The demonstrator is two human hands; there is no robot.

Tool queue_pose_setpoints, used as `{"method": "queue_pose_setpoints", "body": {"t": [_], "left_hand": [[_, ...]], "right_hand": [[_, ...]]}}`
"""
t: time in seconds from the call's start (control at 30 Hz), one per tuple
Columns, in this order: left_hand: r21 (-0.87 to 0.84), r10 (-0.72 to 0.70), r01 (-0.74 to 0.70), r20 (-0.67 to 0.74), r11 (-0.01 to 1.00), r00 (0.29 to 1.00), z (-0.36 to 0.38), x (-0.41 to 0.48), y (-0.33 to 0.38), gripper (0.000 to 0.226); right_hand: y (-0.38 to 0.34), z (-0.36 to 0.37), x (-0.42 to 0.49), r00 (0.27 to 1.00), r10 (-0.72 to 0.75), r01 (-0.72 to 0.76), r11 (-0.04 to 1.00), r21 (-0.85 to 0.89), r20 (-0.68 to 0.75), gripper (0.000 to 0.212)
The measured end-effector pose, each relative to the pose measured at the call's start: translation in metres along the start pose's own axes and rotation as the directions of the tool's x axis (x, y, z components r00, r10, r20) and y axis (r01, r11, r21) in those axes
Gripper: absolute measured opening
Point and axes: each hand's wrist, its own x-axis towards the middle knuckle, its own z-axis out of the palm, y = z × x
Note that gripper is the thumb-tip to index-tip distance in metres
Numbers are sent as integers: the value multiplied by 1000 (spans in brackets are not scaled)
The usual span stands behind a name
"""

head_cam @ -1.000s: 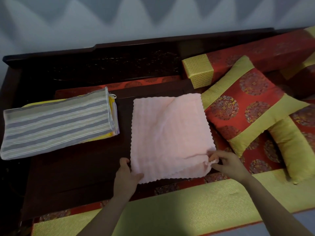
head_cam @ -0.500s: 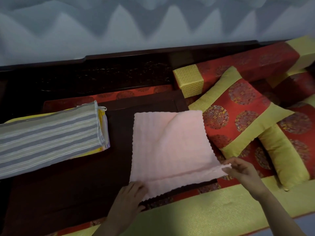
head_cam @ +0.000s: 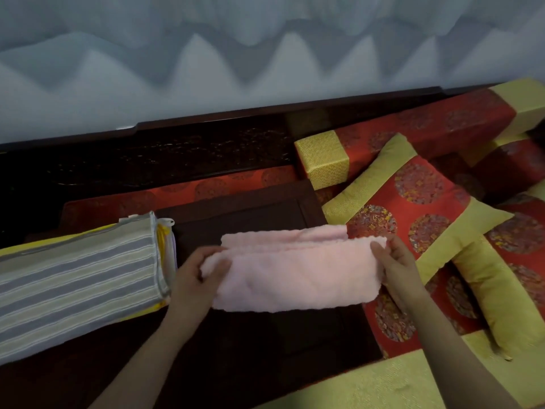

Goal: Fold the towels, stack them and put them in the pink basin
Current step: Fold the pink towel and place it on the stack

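Newly folded double, pink towel (head_cam: 298, 276) is pinched by left fingers (head_cam: 216, 264) and right fingers (head_cam: 396, 249).

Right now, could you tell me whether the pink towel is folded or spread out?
Folded: the pink towel is doubled over, layered edges showing along its far side, the left hand and right hand gripping its ends.

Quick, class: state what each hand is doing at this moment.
Left hand: grips the left end of the pink towel.
Right hand: pinches the towel's right end.
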Motion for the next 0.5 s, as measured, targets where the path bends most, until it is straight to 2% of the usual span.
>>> {"method": "queue_pose_setpoints", "body": {"t": [0.1,0.2,0.27,0.37,0.43,0.5], "left_hand": [[-99,-152,148,-37,984,988,18,46,-7,13],[-236,-402,387,-17,892,916,36,80,-34,32],[-263,-526,494,-63,829,848,43,94,-51,53],[-235,-606,573,-102,785,789,45,100,-64,78],[-283,-657,614,-83,737,749,43,101,-58,62],[-303,-700,661,-30,686,713,39,107,-54,27]], "right_hand": [[7,17,34,996,44,-48,997,-53,-80,2],[19,32,58,977,161,-168,985,-39,-143,3],[25,39,68,957,225,-241,968,-72,-183,20],[30,43,74,931,309,-332,939,-95,-196,47],[29,42,76,911,380,-385,923,-1,-162,46],[29,43,80,866,484,-453,866,211,-126,45]]}}
